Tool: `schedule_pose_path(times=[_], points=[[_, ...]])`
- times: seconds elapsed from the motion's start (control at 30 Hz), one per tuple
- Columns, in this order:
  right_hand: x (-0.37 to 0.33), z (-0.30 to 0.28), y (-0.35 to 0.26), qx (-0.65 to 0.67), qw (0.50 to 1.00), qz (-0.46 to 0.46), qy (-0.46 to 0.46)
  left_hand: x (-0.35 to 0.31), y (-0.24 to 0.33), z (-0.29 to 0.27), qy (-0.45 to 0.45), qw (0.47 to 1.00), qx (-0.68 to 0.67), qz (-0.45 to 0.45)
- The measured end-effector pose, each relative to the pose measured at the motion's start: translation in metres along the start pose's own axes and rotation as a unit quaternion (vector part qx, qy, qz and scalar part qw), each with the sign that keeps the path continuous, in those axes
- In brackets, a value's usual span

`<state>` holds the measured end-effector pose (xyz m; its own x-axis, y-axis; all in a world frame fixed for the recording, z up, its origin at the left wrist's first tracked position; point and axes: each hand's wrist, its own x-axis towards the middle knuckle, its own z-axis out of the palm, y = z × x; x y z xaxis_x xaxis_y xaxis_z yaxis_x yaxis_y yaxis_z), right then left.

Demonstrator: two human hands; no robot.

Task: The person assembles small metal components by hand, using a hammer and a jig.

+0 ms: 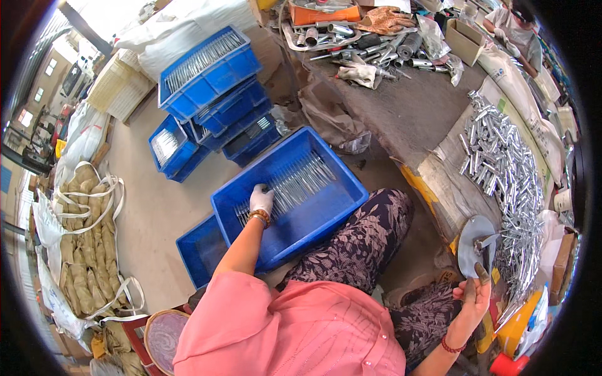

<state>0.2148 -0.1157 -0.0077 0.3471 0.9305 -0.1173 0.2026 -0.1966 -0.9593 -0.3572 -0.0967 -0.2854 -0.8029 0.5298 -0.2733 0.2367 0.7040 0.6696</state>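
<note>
My left hand (261, 199), in a whitish glove with a beaded bracelet at the wrist, reaches down into a blue plastic bin (295, 241) by my lap. Its fingers curl closed against a row of slim silvery metal rods (304, 178); whatever they grip is hidden. On the right, my right hand (473, 299) is held palm up with its fingers apart and nothing visible in them. Dark coverings or stains show on its fingertips. They are beside the lower edge of a round metal disc (475, 244) with a small upright part, at the bench edge.
A heap of shiny metal tubes (501, 156) covers the bench at right. Stacked blue bins (210, 81) with rods stand ahead. Another blue bin (197, 250) sits under mine. Tools and sockets (376, 50) clutter the far bench. Brown bundles (88, 250) lie at left.
</note>
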Motion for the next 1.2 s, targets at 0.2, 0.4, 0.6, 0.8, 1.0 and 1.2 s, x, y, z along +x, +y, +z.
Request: schedule_pose_path(times=[0.2, 0.4, 0.6, 0.8, 1.0, 1.2], points=[[-0.004, -0.001, -0.004, -0.024, 0.999, -0.019, -0.010, -0.036, 0.063, -0.014, 0.027, 0.999, 0.021, 0.037], [-0.004, 0.006, -0.013, 0.056, 0.996, 0.019, -0.066, -0.073, 0.194, -0.006, 0.017, 0.931, -0.156, 0.330], [-0.015, 0.000, -0.014, 0.057, 0.995, 0.007, -0.083, -0.212, 0.364, 0.006, -0.173, 0.799, -0.111, 0.565], [-0.028, -0.003, -0.017, 0.022, 0.993, -0.059, -0.097, -0.242, 0.423, 0.072, -0.157, 0.733, 0.059, 0.659], [-0.031, -0.051, -0.025, -0.153, 0.972, -0.174, 0.030, -0.243, 0.437, 0.084, -0.204, 0.779, 0.109, 0.582], [0.013, -0.115, -0.016, -0.435, 0.820, -0.271, 0.255, -0.257, 0.420, 0.055, -0.334, 0.756, -0.007, 0.563]])
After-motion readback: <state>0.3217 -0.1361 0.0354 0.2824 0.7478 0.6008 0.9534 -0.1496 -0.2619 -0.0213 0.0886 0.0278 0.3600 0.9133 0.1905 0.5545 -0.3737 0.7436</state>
